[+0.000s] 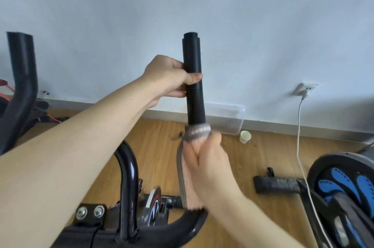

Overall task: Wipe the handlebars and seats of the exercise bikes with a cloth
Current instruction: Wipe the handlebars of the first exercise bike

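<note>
We are gripping the upright black handlebar (193,53) at the centre of the frame with our left hand (170,77), while just below, our right hand (210,166) is clenching the striped cloth (197,130) around it.

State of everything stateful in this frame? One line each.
Handlebar: upright, upper end bare.
Cloth: wrapped round the handlebar, tail hanging down.
Left hand: grips the handlebar above the cloth.
Right hand: holds the cloth around the handlebar; blurred.
Plug: in the wall socket.
Paper cup: upright on the floor.
</note>
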